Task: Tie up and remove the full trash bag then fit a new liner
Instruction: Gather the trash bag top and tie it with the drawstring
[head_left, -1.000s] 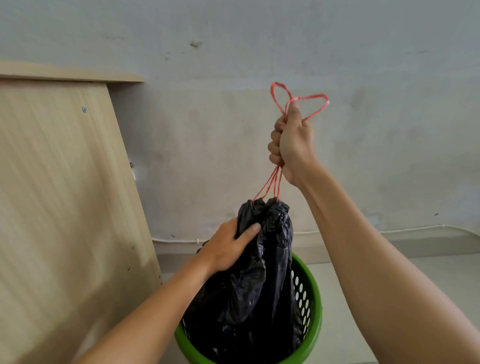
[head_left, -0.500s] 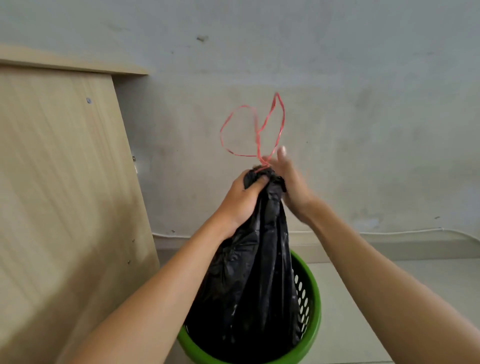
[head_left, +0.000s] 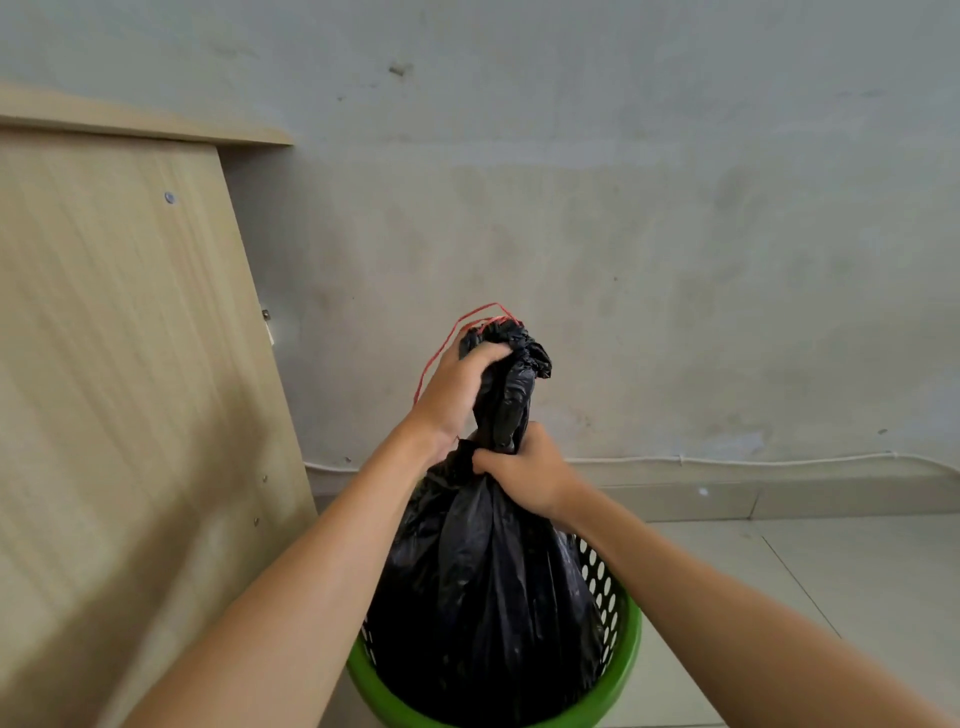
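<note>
Black plastic of one trash bag (head_left: 483, 597) is grasped by two hands: the left hand (head_left: 457, 389) clenches its gathered top with one red drawstring (head_left: 441, 348), the right hand (head_left: 524, 467) squeezes the neck below. The bag sits inside one green basket (head_left: 623, 660).

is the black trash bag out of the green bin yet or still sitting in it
Still in it. The black trash bag's lower body sits inside the green bin's rim, while the left hand grips its gathered top and the right hand its neck.
</note>
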